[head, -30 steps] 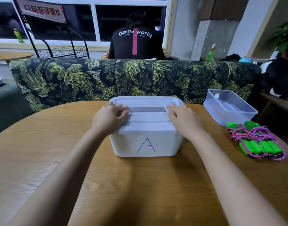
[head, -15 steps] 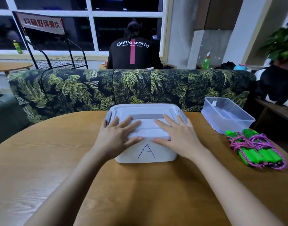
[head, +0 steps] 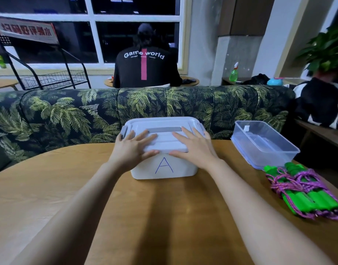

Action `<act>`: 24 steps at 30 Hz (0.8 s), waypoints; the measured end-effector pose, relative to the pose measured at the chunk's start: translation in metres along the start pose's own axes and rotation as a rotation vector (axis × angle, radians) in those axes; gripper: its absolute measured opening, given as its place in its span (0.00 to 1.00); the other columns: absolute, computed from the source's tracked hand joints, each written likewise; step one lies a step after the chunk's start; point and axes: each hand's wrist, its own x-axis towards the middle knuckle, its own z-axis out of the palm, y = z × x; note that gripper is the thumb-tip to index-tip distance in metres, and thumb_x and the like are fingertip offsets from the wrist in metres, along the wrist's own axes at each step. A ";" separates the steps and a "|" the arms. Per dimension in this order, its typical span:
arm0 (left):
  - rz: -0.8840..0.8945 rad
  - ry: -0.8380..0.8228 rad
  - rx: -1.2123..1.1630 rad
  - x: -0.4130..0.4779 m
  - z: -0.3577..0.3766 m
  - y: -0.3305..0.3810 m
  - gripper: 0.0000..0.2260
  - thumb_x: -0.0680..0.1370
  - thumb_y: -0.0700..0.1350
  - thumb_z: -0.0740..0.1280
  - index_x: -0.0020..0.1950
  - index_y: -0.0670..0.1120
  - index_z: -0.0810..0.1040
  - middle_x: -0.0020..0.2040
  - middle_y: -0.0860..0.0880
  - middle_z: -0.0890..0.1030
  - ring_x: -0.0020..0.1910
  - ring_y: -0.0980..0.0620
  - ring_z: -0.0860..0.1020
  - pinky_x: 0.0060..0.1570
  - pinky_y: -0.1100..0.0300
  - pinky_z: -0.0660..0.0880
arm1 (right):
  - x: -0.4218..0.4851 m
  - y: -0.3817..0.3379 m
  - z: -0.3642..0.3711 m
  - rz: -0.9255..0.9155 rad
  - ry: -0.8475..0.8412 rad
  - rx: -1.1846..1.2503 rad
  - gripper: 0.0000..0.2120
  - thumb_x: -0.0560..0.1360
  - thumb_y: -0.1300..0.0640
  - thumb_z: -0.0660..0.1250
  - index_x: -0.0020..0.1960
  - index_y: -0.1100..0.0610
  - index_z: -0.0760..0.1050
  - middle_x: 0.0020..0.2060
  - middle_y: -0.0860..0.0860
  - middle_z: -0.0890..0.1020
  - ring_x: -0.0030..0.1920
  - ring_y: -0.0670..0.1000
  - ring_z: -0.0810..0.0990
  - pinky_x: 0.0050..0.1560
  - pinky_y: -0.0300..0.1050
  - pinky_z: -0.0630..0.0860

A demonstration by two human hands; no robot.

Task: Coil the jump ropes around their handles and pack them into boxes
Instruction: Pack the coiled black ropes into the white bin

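Coiled jump ropes [head: 298, 185], light and limp, likely best lifted by stiff green handles [head: 317, 201], on desk [head: 164, 217] beside clear box [head: 269, 155]; centre, closed white box A [head: 181, 167] under left hand [head: 132, 150] and right hand [head: 195, 148], both grips released, flat.

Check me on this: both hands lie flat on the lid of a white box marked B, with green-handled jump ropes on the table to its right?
Not quite: the head view shows the white box is marked A, not B. The rest holds: the left hand and right hand lie flat on its lid, and the green-handled jump ropes sit on the table to its right.
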 end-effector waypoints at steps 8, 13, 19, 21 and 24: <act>-0.092 0.004 0.037 -0.011 -0.004 0.022 0.31 0.77 0.68 0.48 0.78 0.59 0.62 0.79 0.50 0.61 0.79 0.40 0.53 0.71 0.31 0.41 | -0.050 0.022 0.003 -0.103 0.062 0.242 0.29 0.81 0.39 0.59 0.79 0.42 0.56 0.80 0.42 0.52 0.80 0.48 0.45 0.78 0.59 0.40; 0.136 0.393 0.007 -0.041 0.027 0.082 0.28 0.73 0.38 0.74 0.70 0.49 0.72 0.73 0.40 0.70 0.73 0.37 0.68 0.73 0.36 0.49 | -0.096 0.065 0.006 -0.034 0.149 0.279 0.28 0.81 0.46 0.62 0.79 0.45 0.60 0.79 0.44 0.56 0.79 0.47 0.50 0.79 0.58 0.45; 0.404 0.171 0.002 -0.053 0.062 0.165 0.26 0.70 0.44 0.76 0.68 0.51 0.75 0.69 0.46 0.76 0.69 0.45 0.74 0.74 0.45 0.59 | -0.115 0.143 0.008 0.282 0.139 0.122 0.28 0.81 0.47 0.62 0.78 0.49 0.60 0.79 0.52 0.59 0.79 0.54 0.54 0.76 0.56 0.54; 0.389 0.143 0.063 -0.042 0.071 0.183 0.25 0.70 0.49 0.77 0.67 0.52 0.78 0.69 0.46 0.77 0.68 0.45 0.75 0.69 0.41 0.60 | -0.111 0.161 0.007 0.346 0.124 0.082 0.29 0.82 0.46 0.61 0.79 0.50 0.57 0.80 0.52 0.56 0.79 0.55 0.50 0.77 0.58 0.51; 0.357 0.120 0.120 -0.020 0.079 0.195 0.24 0.73 0.51 0.75 0.68 0.52 0.77 0.71 0.45 0.75 0.72 0.43 0.71 0.70 0.39 0.59 | -0.098 0.183 0.009 0.460 0.087 -0.018 0.33 0.82 0.45 0.60 0.80 0.53 0.51 0.80 0.53 0.56 0.80 0.56 0.47 0.77 0.61 0.46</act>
